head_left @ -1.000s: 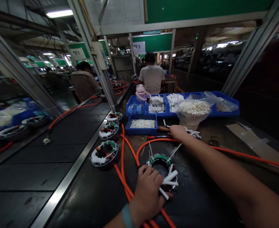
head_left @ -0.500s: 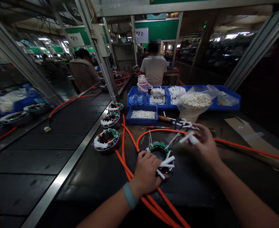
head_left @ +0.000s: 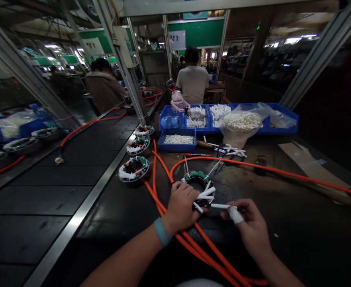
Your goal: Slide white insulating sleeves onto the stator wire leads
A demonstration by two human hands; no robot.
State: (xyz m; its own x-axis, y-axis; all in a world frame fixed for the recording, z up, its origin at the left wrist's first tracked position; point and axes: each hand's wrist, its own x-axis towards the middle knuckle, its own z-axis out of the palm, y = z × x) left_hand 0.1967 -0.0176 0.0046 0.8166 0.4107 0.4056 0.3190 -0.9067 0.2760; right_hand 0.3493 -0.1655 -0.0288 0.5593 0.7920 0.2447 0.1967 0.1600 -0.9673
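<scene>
A ring-shaped motor stator (head_left: 195,176) with a green-and-black rim lies on the dark bench, two white ties standing up from its far side. My left hand (head_left: 181,205), with a teal band at the wrist, is closed on the stator's near left edge. White sleeves (head_left: 206,193) stick out beside its fingers. To the right, my right hand (head_left: 247,221) pinches a thin white sleeve (head_left: 220,206) that points left, its tip close to the stator's near right edge. The thumb carries a white wrapping (head_left: 235,215). The fingers of my left hand hide part of the ring.
Several finished-looking stators (head_left: 134,169) line the bench's left side beside a metal rail. Orange cables (head_left: 190,235) cross the bench. Behind are blue bins (head_left: 205,126) of white sleeves, a bag of white sticks (head_left: 242,121), scissors (head_left: 232,157) and cardboard (head_left: 309,165). Two people sit farther off.
My right hand has come down and toward me from near the scissors, bringing the white sleeve to the stator's near right edge. My left hand stays on the stator.
</scene>
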